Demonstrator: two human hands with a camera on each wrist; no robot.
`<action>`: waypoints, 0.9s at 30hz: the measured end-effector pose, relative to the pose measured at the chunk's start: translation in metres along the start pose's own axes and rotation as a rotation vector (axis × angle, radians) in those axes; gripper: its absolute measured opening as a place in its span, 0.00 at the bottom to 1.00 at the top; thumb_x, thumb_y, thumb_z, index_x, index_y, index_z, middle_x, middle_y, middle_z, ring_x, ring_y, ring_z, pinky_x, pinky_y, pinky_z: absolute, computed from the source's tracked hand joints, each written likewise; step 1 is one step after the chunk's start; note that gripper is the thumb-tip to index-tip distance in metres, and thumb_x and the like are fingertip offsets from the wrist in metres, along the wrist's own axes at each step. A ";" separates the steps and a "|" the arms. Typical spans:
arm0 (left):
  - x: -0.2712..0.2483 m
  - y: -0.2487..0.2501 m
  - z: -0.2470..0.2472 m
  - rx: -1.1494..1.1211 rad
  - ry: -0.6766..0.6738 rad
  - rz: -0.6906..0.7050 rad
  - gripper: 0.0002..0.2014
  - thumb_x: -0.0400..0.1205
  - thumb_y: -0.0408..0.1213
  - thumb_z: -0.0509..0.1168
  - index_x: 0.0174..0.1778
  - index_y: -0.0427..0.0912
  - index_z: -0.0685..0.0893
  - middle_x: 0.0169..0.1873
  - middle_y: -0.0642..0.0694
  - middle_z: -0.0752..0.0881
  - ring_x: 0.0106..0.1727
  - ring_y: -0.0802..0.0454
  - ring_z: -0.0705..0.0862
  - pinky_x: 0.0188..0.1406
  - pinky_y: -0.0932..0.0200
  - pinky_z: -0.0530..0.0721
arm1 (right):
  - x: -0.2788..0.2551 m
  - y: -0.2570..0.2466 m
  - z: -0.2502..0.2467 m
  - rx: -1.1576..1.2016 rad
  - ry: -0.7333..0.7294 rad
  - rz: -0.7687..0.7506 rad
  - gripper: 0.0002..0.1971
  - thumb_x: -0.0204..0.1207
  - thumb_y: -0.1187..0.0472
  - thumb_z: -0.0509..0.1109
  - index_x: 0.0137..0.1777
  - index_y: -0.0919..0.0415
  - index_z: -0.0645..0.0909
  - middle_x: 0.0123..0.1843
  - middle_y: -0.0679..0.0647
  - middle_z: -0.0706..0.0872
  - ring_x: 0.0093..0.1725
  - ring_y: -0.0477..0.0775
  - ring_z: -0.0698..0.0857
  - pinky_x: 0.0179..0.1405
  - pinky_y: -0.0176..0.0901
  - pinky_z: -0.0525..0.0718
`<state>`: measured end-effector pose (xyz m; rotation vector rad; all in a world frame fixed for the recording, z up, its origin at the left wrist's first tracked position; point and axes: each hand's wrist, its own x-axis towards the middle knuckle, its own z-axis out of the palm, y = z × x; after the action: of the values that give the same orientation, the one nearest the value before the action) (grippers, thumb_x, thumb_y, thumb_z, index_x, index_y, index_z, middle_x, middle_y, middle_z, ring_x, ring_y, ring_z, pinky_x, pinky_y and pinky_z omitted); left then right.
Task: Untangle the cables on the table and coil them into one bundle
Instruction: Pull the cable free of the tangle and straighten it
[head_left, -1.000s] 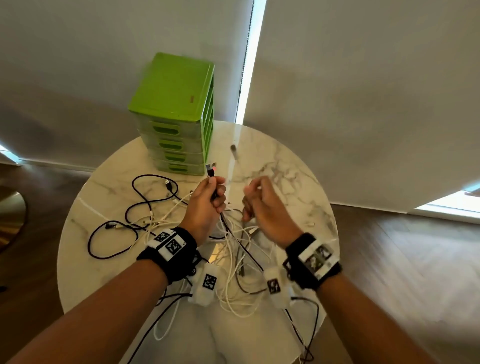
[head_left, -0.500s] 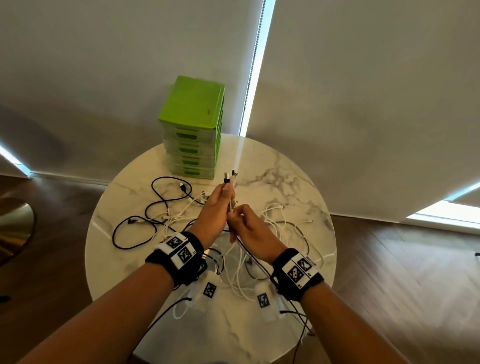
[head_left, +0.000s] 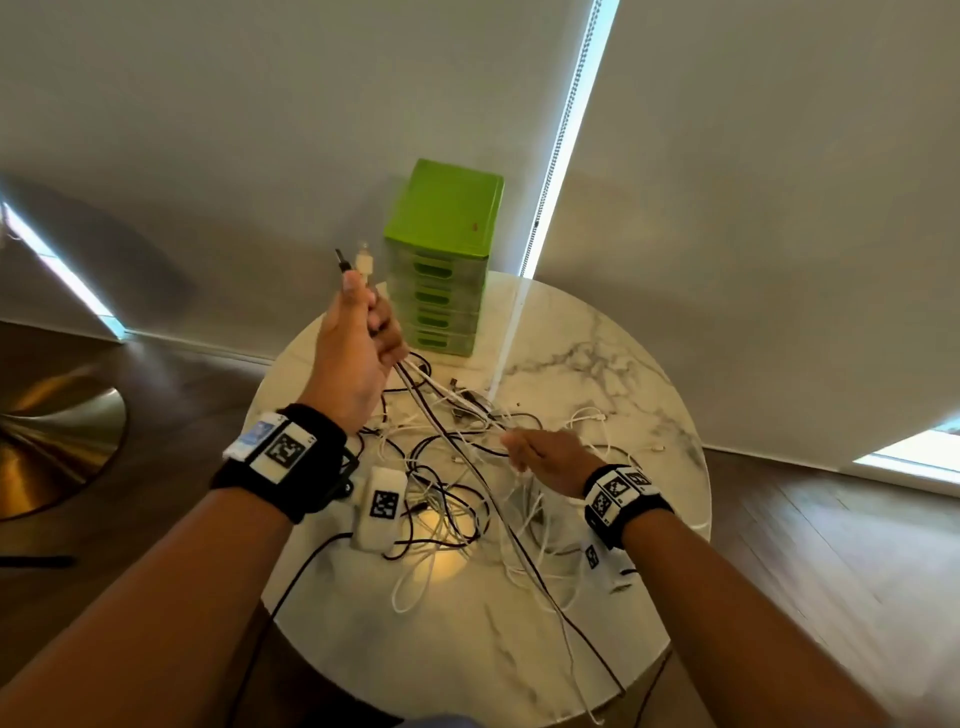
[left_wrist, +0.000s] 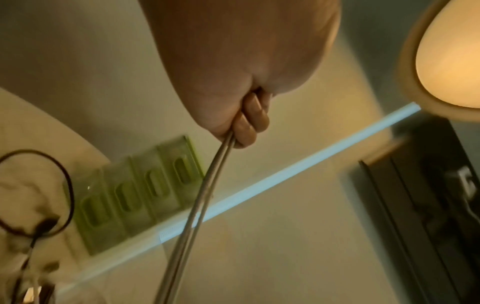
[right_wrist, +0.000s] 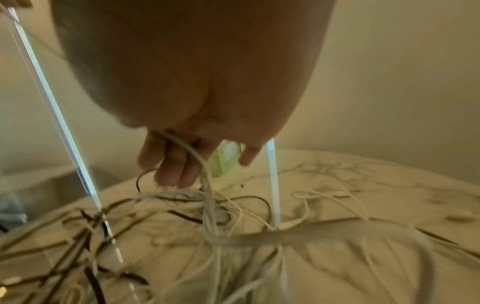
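My left hand (head_left: 358, 338) is raised above the table's far side and grips a black and a white cable just below their plugs (head_left: 353, 260), which stick up out of the fist. In the left wrist view the two held cables (left_wrist: 202, 195) run down out of my curled left hand (left_wrist: 246, 115). They slant down to my right hand (head_left: 545, 454), low over the table, whose fingers (right_wrist: 176, 164) curl loosely round a white cable. A tangle of black and white cables (head_left: 447, 483) (right_wrist: 213, 205) lies on the round marble table (head_left: 597, 364).
A green drawer unit (head_left: 444, 218) (left_wrist: 135, 195) stands at the table's far edge, just beyond my left hand. Some cables hang over the near edge (head_left: 597, 675). A round gold object (head_left: 52, 431) sits on the wooden floor to the left. Pale blinds are behind.
The hands were together over the table's middle. My left hand has risen with the two cable ends, and my right hand has slid down and right along the cables.
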<state>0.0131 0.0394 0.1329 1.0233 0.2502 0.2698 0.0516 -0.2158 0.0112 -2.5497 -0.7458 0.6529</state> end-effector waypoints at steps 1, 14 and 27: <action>0.003 0.005 -0.005 -0.006 0.005 0.018 0.18 0.93 0.53 0.49 0.40 0.49 0.68 0.25 0.54 0.67 0.27 0.57 0.61 0.28 0.62 0.64 | 0.003 0.000 -0.002 -0.038 0.046 0.035 0.35 0.78 0.26 0.34 0.45 0.49 0.77 0.38 0.44 0.83 0.43 0.49 0.82 0.67 0.60 0.73; -0.014 -0.067 -0.010 0.461 -0.127 -0.293 0.19 0.90 0.57 0.57 0.50 0.49 0.88 0.28 0.57 0.77 0.29 0.59 0.73 0.31 0.60 0.70 | 0.014 -0.097 -0.014 0.048 0.482 -0.255 0.17 0.91 0.47 0.49 0.44 0.48 0.74 0.33 0.46 0.82 0.32 0.52 0.80 0.47 0.55 0.79; -0.004 -0.040 0.005 0.131 -0.163 -0.259 0.26 0.93 0.50 0.55 0.77 0.30 0.71 0.28 0.54 0.64 0.25 0.58 0.63 0.23 0.64 0.61 | 0.006 -0.029 0.011 0.149 0.131 -0.072 0.26 0.88 0.35 0.48 0.41 0.51 0.77 0.36 0.45 0.81 0.38 0.47 0.81 0.53 0.54 0.79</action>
<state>0.0153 0.0145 0.1009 1.1227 0.2522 -0.0657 0.0394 -0.1870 0.0148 -2.3924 -0.7130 0.4930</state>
